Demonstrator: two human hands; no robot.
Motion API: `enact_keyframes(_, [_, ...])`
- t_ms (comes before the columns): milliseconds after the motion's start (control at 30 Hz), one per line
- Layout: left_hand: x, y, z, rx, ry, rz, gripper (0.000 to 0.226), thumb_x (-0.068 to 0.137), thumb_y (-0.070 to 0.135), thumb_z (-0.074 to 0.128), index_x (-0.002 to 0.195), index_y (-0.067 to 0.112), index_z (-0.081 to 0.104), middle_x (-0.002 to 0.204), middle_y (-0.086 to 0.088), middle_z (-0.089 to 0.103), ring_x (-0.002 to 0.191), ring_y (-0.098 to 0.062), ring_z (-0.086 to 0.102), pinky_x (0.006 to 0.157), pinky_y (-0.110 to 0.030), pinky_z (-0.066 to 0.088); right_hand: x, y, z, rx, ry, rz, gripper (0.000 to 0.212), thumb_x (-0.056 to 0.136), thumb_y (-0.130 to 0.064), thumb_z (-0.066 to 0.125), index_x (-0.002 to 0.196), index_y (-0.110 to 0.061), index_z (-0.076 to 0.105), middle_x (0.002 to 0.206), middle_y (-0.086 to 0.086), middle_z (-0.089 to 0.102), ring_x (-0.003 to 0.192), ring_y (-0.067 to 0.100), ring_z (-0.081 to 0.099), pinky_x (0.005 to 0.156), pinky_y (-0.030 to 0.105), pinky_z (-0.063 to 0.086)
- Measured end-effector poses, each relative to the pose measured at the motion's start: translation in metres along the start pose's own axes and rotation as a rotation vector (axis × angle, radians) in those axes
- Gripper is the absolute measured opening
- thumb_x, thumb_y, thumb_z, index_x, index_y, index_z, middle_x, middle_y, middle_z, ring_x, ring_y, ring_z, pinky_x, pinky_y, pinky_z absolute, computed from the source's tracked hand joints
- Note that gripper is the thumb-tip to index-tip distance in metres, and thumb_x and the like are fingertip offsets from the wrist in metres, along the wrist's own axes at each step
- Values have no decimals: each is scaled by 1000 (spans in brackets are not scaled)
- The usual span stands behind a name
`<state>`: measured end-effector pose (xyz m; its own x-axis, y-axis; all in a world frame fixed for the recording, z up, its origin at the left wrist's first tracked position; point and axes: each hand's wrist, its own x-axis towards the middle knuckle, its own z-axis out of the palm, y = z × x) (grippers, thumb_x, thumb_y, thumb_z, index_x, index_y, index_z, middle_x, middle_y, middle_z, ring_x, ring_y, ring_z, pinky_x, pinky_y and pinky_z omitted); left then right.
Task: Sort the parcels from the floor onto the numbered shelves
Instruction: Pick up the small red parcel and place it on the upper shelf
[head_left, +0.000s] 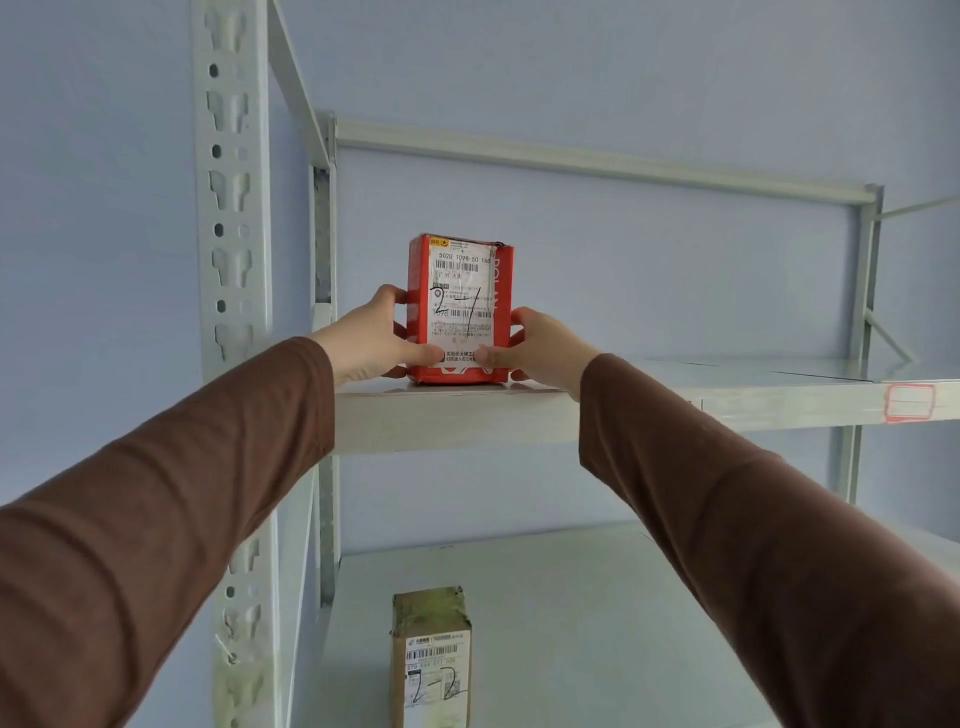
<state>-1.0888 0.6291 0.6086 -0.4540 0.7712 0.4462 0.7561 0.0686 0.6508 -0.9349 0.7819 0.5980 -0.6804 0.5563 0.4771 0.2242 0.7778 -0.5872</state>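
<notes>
Head view: left hand (371, 340) and right hand (545, 348) clamp opposite sides of the upright red cardboard parcel (460, 312), long axis vertical, standing near the front edge of the grey metal shelf (597, 410).

Both arms wear long brown sleeves of a plain, matte fabric, with no print, stripe or button showing. The left sleeve (171, 499) fits closely and ends in a straight cuff just short of the wrist; soft creases run along its upper edge. The right sleeve (753, 525) matches it in colour and cut. The weave is probably a fine knit, though the picture is too soft to be sure. The left hand (371, 338) and right hand (545, 348) are bare: no gloves.
</notes>
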Motion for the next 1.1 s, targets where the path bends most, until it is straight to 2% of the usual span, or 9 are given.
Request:
enact_keyframes(67, [9, -2, 1, -18, -17, -29, 83, 87, 21, 81, 152, 21, 29, 115, -3, 65, 103, -22, 68, 89, -39, 61, 10, 1, 2, 2, -15, 14, 65, 88, -36, 80, 142, -15, 50, 125, 0, 69, 104, 21, 70, 96, 42, 59])
enact_keyframes(233, [21, -8, 3, -40, -26, -77, 82, 88, 20, 81, 151, 21, 28, 128, -8, 64, 108, -25, 67, 92, -40, 60, 25, 1, 7, 32, -55, 37, 60, 91, -29, 78, 141, -14, 49, 121, -1, 67, 102, 21, 71, 90, 40, 62])
enact_keyframes(367, [20, -10, 6, -36, -7, -76, 82, 87, 21, 81, 151, 21, 29, 130, -8, 62, 112, -26, 65, 95, -41, 59, 26, 3, 9, 36, -48, 51, 68, 90, -31, 78, 147, -14, 46, 126, 0, 67, 101, 21, 72, 90, 39, 62])
enact_keyframes(467, [19, -12, 6, -16, 15, -86, 93, 85, 27, 83, 156, 22, 23, 138, -8, 57, 115, -25, 62, 96, -42, 58, 24, 4, 8, 20, -35, 64, 84, 88, -37, 79, 156, -13, 36, 135, 3, 64, 104, 23, 71, 94, 40, 61])
enact_keyframes(567, [16, -13, 3, 41, 90, -65, 112, 80, 34, 87, 162, 21, 12, 158, -10, 40, 136, -30, 48, 113, -45, 44, 19, 4, 5, 31, -12, 90, 92, 90, -37, 77, 161, -12, 25, 146, 6, 52, 120, 27, 62, 103, 43, 55])
enact_keyframes(700, [3, -8, 3, 109, 230, 45, 121, 78, 43, 87, 164, 20, 4, 169, -9, 17, 154, -30, 23, 123, -44, 24, 6, 2, 2, -45, 56, 90, 97, 87, -47, 77, 162, -15, 23, 163, 8, 38, 144, 31, 44, 117, 48, 41])
enact_keyframes(867, [-25, 3, 17, 361, 453, 309, 113, 84, 47, 80, 163, 18, 5, 172, -9, 1, 158, -29, -1, 126, -47, 10, -46, -5, -3, -161, 242, 1, 89, 91, -54, 70, 160, -17, 27, 164, 4, 36, 149, 27, 33, 120, 44, 32])
enact_keyframes(967, [-41, 10, 31, 406, 442, 490, 102, 86, 42, 78, 162, 12, 15, 170, -13, 9, 158, -32, 2, 127, -44, 8, -88, -10, -8, -304, 380, -34, 77, 97, -48, 64, 159, -19, 31, 162, 1, 37, 149, 25, 26, 118, 39, 28])
enact_keyframes(1100, [-65, 21, 66, 379, 293, 647, 88, 95, 40, 66, 162, 12, 17, 172, -8, 8, 159, -25, -1, 127, -37, 4, -156, -6, -8, -524, 544, -2, 67, 100, -42, 60, 158, -23, 34, 166, 1, 31, 153, 23, 18, 122, 45, 27])
